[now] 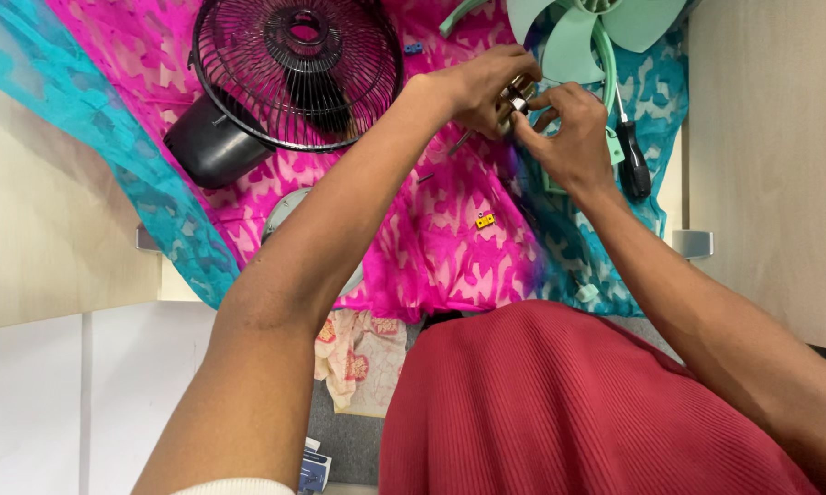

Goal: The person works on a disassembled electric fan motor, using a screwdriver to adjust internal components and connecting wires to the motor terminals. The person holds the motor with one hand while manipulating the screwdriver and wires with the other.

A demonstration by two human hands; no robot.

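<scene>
My left hand (486, 87) and right hand (569, 128) both pinch a small metal part (516, 99) above the cloth (431, 229). Beyond, grille (298, 69) and blades (578, 37) lie apart: the fan is dismantled, reassembly not started.

A black wire fan guard (298, 73) is lying on the pink and turquoise patterned cloth (431, 238), its dark motor housing (207, 142) jutting out at the guard's lower left. Right of the guard, pale green fan blades (569, 41) are resting, a black-handled screwdriver (631, 156) lying below them. A small yellow block (484, 220) is sitting below the guard, to its right.
</scene>
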